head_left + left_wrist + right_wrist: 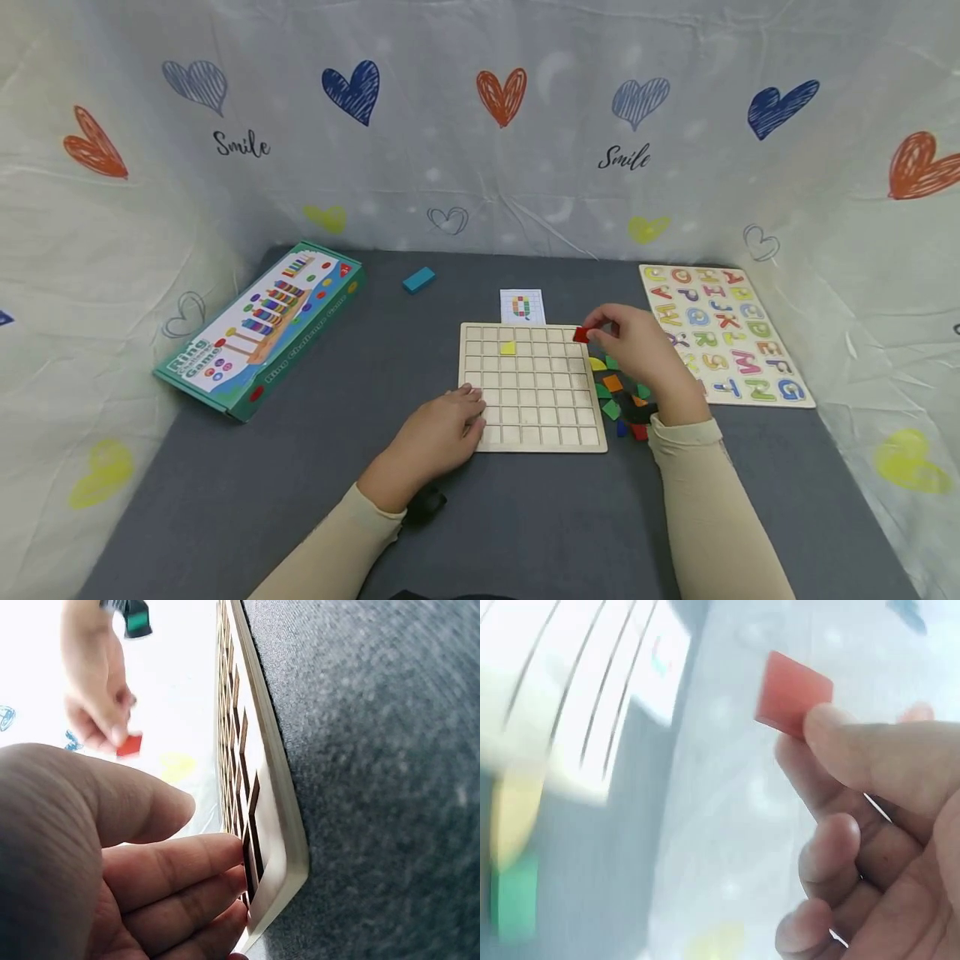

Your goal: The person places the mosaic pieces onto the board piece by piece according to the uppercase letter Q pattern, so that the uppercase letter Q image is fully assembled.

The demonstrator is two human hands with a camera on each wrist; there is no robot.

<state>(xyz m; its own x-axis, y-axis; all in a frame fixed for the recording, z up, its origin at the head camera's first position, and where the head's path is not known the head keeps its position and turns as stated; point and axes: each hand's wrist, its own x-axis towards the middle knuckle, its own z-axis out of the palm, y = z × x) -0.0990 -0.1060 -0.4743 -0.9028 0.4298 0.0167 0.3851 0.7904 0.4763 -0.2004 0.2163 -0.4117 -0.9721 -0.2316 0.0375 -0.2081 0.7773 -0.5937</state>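
Red tile (791, 690) pinched between thumb and index finger of the right hand (633, 342), held in the air near the far right corner of the board (528, 396); left hand (442, 429) with fingers loose, tips touching the board's left edge; yellow tile (507, 348) in the second row from the far side; card (521, 306) just beyond the far edge (drawing too small to make out fully); loose pieces (612, 383) beside the right edge; letter board (772, 402) farther right; box (258, 329) and blue block (418, 280) well apart, leftward.
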